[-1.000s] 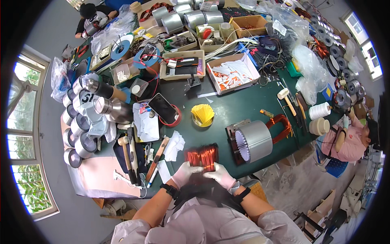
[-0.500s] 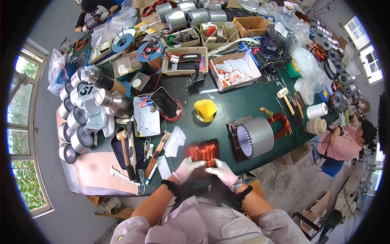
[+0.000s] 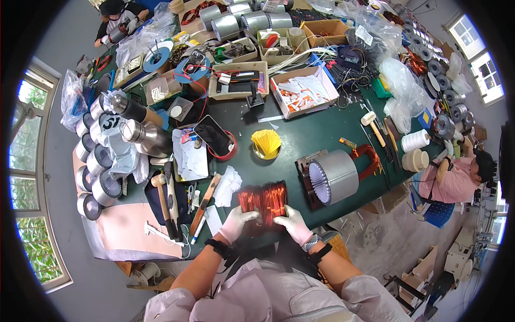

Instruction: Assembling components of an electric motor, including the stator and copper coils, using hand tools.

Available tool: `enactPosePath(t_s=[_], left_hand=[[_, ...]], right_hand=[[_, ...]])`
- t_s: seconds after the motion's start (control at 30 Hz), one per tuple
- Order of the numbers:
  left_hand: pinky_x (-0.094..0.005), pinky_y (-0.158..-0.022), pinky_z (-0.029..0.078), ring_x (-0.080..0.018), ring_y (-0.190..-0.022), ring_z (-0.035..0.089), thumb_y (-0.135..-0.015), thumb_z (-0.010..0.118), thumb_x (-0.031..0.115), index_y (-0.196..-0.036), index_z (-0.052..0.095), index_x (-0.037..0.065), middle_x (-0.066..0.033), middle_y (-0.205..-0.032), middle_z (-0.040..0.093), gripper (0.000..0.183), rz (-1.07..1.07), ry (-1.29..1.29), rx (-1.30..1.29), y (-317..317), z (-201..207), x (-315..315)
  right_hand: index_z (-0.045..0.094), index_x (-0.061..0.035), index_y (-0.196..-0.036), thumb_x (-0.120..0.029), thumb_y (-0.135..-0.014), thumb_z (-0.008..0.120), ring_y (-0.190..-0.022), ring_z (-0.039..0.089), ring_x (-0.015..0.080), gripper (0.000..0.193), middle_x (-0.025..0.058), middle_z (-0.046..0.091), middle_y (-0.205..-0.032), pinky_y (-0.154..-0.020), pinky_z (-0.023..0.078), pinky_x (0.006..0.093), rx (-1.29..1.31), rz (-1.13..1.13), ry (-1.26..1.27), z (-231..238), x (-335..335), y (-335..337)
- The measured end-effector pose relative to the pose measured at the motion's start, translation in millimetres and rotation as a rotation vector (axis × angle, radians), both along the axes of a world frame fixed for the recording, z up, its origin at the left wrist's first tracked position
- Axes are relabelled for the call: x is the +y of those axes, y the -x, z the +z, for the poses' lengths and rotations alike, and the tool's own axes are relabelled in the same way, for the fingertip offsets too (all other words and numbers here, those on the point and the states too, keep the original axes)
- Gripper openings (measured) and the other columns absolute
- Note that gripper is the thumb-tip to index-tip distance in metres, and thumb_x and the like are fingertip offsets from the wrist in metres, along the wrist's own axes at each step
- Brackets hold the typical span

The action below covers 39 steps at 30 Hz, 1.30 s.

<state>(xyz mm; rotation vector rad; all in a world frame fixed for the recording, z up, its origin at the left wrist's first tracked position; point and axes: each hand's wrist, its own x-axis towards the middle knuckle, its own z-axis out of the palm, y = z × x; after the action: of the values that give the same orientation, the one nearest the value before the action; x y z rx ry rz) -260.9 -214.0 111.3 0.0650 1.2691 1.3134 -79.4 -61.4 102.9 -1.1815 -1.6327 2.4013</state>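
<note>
A bundle of copper wire coils (image 3: 264,199) is held between my two gloved hands at the near edge of the green table. My left hand (image 3: 236,223) grips its left side, and my right hand (image 3: 293,224) grips its right side, the thumb pressed against the wire. The fingers under the coils are hidden. Right of the bundle lies a grey cylindrical motor stator (image 3: 335,178) with white slot liners, and a loop of copper winding (image 3: 369,161) shows behind it. Beyond the coils stands a round cup of yellow paper strips (image 3: 266,144).
Wooden-handled mallets (image 3: 162,201) and a wooden stick (image 3: 206,204) lie to the left, near white papers (image 3: 189,155). A white-headed mallet (image 3: 374,127) and a spool of white cord (image 3: 416,140) are at the right. Boxes of parts (image 3: 304,91) line the back. A co-worker (image 3: 456,177) sits at the right.
The two halves of the coil bundle have spread apart and risen slightly, showing more wire. My left hand has shifted a little left and my right hand slightly right. The view has shifted slightly.
</note>
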Motion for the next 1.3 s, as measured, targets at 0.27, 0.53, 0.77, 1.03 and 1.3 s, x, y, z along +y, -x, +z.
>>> enactPosePath(t_s=[0.27,0.53,0.77,1.03,1.3], left_hand=[[-0.0346,-0.084,0.056,-0.0192,-0.086,0.069,-0.099,0.069,0.017,-0.102,0.069,0.001,-0.0076,-0.092,0.072,0.016,-0.017,-0.062,0.027,9,-6,-26],[-0.0375,-0.084,0.057,-0.0224,-0.087,0.070,-0.100,0.069,0.016,-0.105,0.068,-0.001,-0.0104,-0.094,0.072,0.018,0.025,-0.047,-0.089,3,8,-45],[-0.0374,-0.079,0.059,-0.0224,-0.083,0.071,-0.098,0.070,0.010,-0.108,0.066,0.001,-0.0096,-0.092,0.072,0.014,0.187,0.025,-0.104,5,18,-58],[-0.0368,-0.076,0.060,-0.0199,-0.080,0.071,-0.097,0.073,0.011,-0.111,0.067,0.003,-0.0070,-0.092,0.072,0.017,0.235,0.116,-0.077,6,-3,-63],[-0.0370,-0.078,0.059,-0.0202,-0.083,0.071,-0.098,0.075,0.013,-0.109,0.067,0.002,-0.0074,-0.093,0.072,0.017,0.219,0.090,-0.096,-2,-3,-51]], right_hand=[[0.065,0.0028,-0.127,-0.009,-0.091,0.073,-0.101,0.065,0.0103,0.038,0.0041,0.072,-0.114,-0.093,0.053,0.0294,0.016,-0.112,0.036,-5,-2,-1],[0.072,-0.0002,-0.119,-0.007,-0.093,0.076,-0.100,0.070,0.0128,0.028,0.0044,0.075,-0.112,-0.093,0.054,0.0294,0.028,0.038,0.338,2,16,-10],[0.069,0.0021,-0.120,-0.005,-0.094,0.068,-0.092,0.074,0.0179,0.027,0.0086,0.076,-0.110,-0.088,0.058,0.0323,0.016,-0.078,0.350,-11,17,-18],[0.068,0.0019,-0.119,-0.005,-0.095,0.066,-0.089,0.074,0.0178,0.025,0.0103,0.076,-0.108,-0.085,0.059,0.0326,0.008,-0.158,0.269,-3,13,-16],[0.069,0.0015,-0.122,-0.009,-0.095,0.069,-0.101,0.070,0.0145,0.029,0.0058,0.075,-0.108,-0.095,0.054,0.0306,0.094,0.029,0.443,-9,21,-11]])
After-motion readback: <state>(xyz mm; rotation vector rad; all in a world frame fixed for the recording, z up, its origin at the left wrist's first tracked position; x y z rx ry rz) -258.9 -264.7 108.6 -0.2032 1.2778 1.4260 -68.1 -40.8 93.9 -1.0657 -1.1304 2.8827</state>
